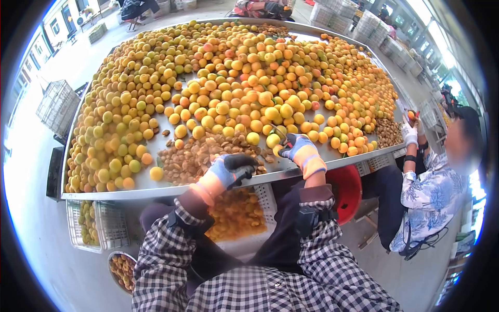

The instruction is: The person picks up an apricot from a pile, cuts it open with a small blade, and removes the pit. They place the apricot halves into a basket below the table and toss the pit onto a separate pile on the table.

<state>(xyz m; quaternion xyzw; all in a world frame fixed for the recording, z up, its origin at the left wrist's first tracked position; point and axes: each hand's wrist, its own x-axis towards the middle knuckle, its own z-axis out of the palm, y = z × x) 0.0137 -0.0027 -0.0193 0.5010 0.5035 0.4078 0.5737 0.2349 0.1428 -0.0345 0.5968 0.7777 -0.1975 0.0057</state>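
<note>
While the left hand [233, 169] sits clenched by the pits [189, 156], the right hand [300, 149] grips a knife [279, 136] beside 1 apricot [272, 141].

A fruit-processing shed, set up for working apricots in bulk.

A long, rimmed sheet-metal sorting table [104, 195] carries a deep heap of round yellow and orange apricots [234, 78], with a mound of brown fruit stones [192, 156] at its near edge. White slotted plastic crates [267, 197] sit beneath the table, and more of them stand stacked [364, 26] along the far wall. A seated co-worker in a floral shirt and white gloves [431, 197] works at the table's end, over a bare grey concrete floor [31, 208].
</note>
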